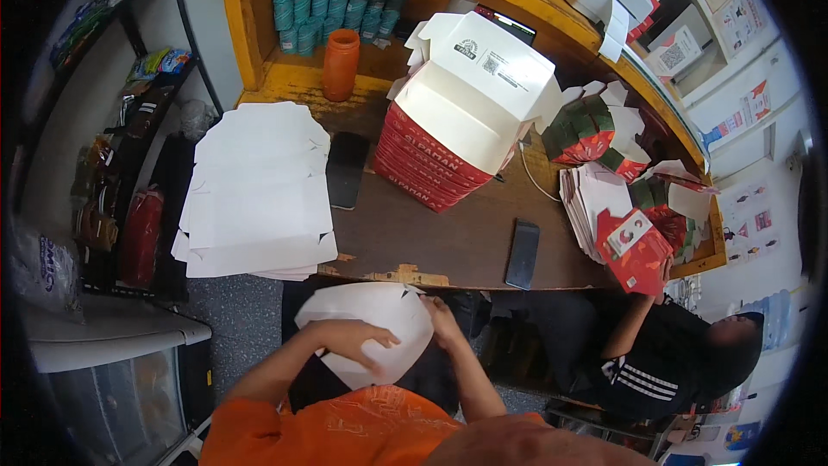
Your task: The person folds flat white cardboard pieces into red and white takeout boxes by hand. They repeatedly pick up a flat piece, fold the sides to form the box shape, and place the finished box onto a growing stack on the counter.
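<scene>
1. Both hands held a flat white cardboard box blank (366, 328) just below the near edge of the brown table (448, 242), above the person's lap.
2. The left hand (349, 341) lay spread over the blank's lower face, gripping it.
3. The right hand (442, 319) pinched the blank's right edge.
4. A stack of unfolded white blanks (254, 194) sat on the table's left part.
5. Folded red-and-white boxes (461, 116) were piled mid-table; a dark phone (523, 253) lay near the edge.
6. A co-worker's hand (666, 272) held a red box (636, 250) at the right.
</scene>
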`<state>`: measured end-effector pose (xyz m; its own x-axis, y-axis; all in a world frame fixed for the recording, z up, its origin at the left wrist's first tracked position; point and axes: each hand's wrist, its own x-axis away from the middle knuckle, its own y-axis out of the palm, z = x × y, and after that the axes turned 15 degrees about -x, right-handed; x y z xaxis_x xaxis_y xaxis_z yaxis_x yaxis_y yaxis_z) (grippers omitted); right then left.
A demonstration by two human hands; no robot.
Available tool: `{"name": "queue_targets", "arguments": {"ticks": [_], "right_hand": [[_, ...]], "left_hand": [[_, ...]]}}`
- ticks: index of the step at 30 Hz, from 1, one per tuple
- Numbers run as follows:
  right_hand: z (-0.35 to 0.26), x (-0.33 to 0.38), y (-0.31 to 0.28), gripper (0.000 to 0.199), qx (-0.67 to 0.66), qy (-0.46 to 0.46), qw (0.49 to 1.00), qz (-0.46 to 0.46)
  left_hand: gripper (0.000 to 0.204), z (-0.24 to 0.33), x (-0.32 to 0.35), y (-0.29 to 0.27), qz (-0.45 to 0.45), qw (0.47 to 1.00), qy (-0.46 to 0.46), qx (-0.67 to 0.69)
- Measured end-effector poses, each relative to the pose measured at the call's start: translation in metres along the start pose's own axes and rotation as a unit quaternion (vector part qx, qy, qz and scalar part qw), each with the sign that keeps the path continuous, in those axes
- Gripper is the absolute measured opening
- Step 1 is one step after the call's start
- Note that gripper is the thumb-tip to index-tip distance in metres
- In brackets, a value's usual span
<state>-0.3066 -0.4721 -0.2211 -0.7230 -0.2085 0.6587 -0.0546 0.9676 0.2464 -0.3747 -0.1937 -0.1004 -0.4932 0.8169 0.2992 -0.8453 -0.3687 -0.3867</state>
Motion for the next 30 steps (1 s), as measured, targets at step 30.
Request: {"name": "queue_targets", "arguments": {"ticks": [30], "right_hand": [[-0.011, 0.02, 0.04, 0.02, 0.374, -0.434, 0.813, -0.1]], "left_hand": [[0.026, -0.118, -0.104, 0.058, 0.489, 0.851, -0.191, -0.019]]}}
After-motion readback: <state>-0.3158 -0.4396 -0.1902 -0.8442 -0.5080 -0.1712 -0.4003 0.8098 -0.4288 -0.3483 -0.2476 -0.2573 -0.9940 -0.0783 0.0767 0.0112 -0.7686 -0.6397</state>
